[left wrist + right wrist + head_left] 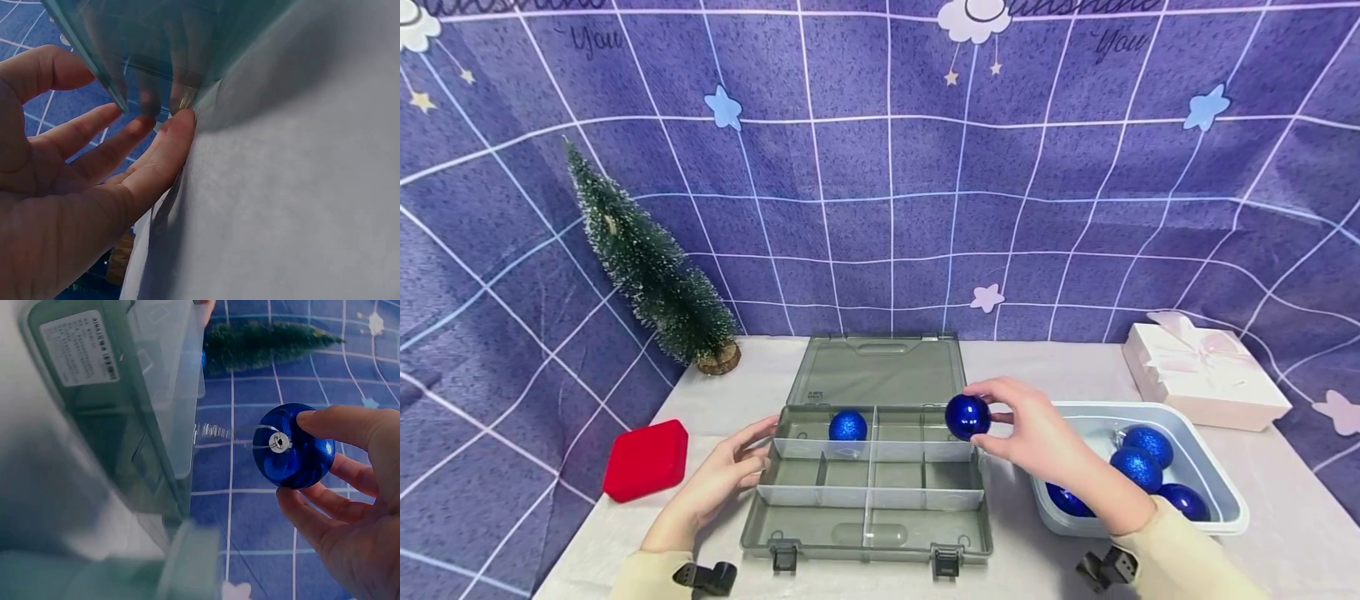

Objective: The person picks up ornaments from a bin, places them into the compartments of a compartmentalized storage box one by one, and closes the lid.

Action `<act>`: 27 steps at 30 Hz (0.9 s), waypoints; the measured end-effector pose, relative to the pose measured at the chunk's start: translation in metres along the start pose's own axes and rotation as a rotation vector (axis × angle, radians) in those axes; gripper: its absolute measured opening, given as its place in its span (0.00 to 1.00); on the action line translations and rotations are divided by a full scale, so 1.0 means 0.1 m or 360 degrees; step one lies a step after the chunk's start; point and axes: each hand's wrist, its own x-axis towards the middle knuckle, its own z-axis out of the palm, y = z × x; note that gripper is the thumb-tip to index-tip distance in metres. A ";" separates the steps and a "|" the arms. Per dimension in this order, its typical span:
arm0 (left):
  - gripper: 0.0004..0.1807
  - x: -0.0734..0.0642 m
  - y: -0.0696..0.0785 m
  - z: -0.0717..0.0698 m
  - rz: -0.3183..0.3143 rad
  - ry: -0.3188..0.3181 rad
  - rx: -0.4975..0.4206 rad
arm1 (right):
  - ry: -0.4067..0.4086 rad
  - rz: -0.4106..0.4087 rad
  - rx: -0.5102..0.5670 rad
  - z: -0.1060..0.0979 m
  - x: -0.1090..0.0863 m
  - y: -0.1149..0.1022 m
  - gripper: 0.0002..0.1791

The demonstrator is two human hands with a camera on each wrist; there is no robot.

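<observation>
A shiny blue Christmas ball (pixel 967 417) is pinched between the thumb and fingers of my right hand (pixel 1037 429), above the back right compartment of a grey see-through divider box (pixel 820 525). In the right wrist view the ball's silver cap (pixel 280 442) shows. One glittery blue ball (pixel 847 427) lies in the back left compartment. The box's lid (pixel 880 371) is folded open towards the wall. My left hand (pixel 722 471) rests at the box's left side; in the left wrist view its fingertips (pixel 183 122) touch the box wall.
At the right, a pale plastic tub (pixel 1228 500) holds several blue balls, glittery and shiny. Behind it stands a white gift box (pixel 1217 375) with a ribbon. A red case (pixel 646 460) lies at the left, and a small frosted tree (pixel 647 258) stands at the back left.
</observation>
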 end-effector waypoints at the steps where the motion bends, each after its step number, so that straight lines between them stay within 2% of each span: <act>1: 0.41 0.00 0.00 0.00 -0.0003 0.0002 0.0001 | -0.0022 -0.0001 0.0013 0.03 0.03 -0.01 0.31; 10: 0.41 0.00 0.01 0.00 -0.0001 -0.0015 -0.0002 | -0.0193 0.0033 0.0057 0.22 0.32 -0.05 0.30; 18: 0.41 0.00 0.01 -0.01 -0.0003 0.0003 0.0054 | -0.0274 0.0016 -0.0049 0.36 0.50 0.08 0.27; 27: 0.41 0.00 0.02 -0.01 -0.0014 -0.0001 0.0054 | -0.0349 0.0183 -0.0122 0.53 0.55 0.17 0.26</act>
